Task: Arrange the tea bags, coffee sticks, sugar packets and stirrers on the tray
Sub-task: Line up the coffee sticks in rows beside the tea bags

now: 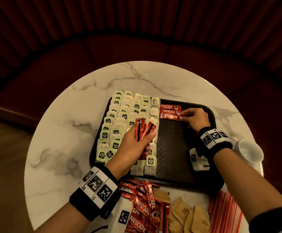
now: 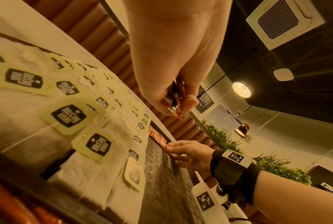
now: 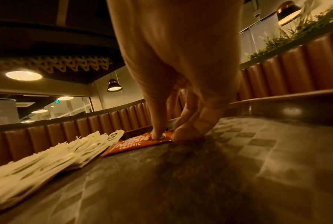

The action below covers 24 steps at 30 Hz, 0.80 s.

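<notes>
Coffee sticks [image 1: 170, 112]: three laid at tray's [image 1: 210, 115] 12 o'clock, my right hand [image 1: 195, 119] pinching the third; left hand [image 1: 135, 145] clamps spares [image 1: 144, 128]. Tea bags [image 1: 120, 125] done; sugar packets [image 1: 187, 216], stirrers [image 1: 224, 214] wait at surface's 6 o'clock.

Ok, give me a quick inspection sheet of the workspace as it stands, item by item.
Surface: round marble table carrying a dark tray.
Job's things: tea bags fill the tray's left half; three coffee sticks lie in a column at its far middle; loose coffee sticks, brown sugar packets and red-striped stirrers wait on the table's near edge.
Clutter: white cup right of the tray.
Grippers: left hand grips a bunch of coffee sticks above the tea bags; right hand pinches the nearest laid stick's end.
Cables: nothing seen.
Surroundings: curved padded bench, plants, ceiling lamps.
</notes>
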Each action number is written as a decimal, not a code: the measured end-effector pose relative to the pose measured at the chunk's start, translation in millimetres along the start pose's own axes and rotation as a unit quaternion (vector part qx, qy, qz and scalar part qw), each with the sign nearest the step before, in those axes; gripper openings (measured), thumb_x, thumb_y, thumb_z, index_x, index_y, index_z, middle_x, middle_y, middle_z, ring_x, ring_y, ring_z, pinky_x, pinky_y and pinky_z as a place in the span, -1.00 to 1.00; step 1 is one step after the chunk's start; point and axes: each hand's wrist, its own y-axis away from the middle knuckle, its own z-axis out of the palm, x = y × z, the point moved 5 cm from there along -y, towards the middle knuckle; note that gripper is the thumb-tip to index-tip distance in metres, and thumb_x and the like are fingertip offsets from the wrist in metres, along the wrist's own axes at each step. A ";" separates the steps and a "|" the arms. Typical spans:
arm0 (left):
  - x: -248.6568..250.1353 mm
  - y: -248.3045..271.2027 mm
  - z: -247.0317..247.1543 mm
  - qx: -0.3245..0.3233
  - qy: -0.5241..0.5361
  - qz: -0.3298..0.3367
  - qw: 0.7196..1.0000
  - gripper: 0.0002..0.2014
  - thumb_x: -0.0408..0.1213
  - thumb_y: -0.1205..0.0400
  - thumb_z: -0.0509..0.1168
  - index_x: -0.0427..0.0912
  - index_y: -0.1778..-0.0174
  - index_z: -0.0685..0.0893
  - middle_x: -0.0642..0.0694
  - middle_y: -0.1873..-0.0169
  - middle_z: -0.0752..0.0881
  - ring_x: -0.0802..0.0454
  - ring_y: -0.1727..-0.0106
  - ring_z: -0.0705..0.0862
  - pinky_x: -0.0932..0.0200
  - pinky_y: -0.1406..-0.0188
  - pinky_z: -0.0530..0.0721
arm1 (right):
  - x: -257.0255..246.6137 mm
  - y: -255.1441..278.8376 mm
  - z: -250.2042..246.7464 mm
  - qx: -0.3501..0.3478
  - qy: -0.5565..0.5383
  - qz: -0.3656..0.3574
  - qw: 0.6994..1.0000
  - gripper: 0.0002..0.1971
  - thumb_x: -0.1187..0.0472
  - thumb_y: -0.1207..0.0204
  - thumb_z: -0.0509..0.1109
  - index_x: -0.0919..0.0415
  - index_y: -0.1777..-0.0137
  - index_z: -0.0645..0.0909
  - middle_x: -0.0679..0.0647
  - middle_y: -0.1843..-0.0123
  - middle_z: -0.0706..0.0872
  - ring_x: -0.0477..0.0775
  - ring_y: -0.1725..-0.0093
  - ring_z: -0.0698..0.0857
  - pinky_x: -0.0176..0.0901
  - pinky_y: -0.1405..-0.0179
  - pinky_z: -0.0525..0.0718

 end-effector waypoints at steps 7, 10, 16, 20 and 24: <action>1.0 -0.9 0.3 0.000 -0.002 -0.002 1.000 -0.80 -0.17 -0.64 0.38 -0.13 -0.10 0.59 -0.03 0.34 0.64 0.16 0.44 0.59 0.26 0.44 0.60 | -4.3 -2.0 3.6 -0.005 -0.007 0.010 1.000 -0.82 0.27 -0.46 0.58 0.14 -0.04 0.73 0.05 -0.09 0.71 0.04 -0.07 0.71 -0.35 0.35 0.62; 2.3 -1.7 -0.8 0.004 0.006 -0.002 1.000 -0.80 -0.16 -0.64 0.37 -0.14 -0.12 0.59 -0.01 0.34 0.65 0.16 0.44 0.59 0.26 0.46 0.59 | -3.2 -1.9 0.6 -0.001 -0.020 0.013 1.000 -0.80 0.26 -0.45 0.60 0.14 -0.05 0.74 0.05 -0.09 0.74 0.04 -0.04 0.74 -0.33 0.32 0.64; 6.0 0.8 1.1 0.005 0.016 -0.005 1.000 -0.80 -0.16 -0.64 0.37 -0.15 -0.11 0.60 0.02 0.37 0.67 0.16 0.44 0.59 0.26 0.46 0.59 | -1.2 -0.7 -0.7 -0.013 -0.036 0.012 0.999 -0.82 0.28 -0.47 0.57 0.08 -0.02 0.71 0.08 -0.15 0.75 0.06 -0.06 0.75 -0.24 0.19 0.70; 9.0 2.1 2.2 0.004 0.016 -0.008 1.000 -0.80 -0.15 -0.65 0.36 -0.15 -0.12 0.60 -0.01 0.35 0.67 0.15 0.42 0.60 0.26 0.44 0.60 | -1.1 0.9 -3.3 -0.011 -0.041 0.020 0.999 -0.80 0.28 -0.47 0.57 0.10 -0.06 0.71 0.11 -0.18 0.75 0.05 -0.05 0.75 -0.21 0.15 0.73; 13.4 4.0 3.9 0.002 0.072 -0.033 0.997 -0.79 -0.13 -0.69 0.29 -0.18 -0.13 0.60 -0.05 0.32 0.66 0.12 0.42 0.58 0.22 0.45 0.61 | -14.6 17.8 -14.5 0.017 -0.034 0.002 0.999 -0.77 0.24 -0.51 0.55 0.10 -0.15 0.70 0.08 -0.16 0.76 0.05 -0.03 0.75 -0.18 0.17 0.72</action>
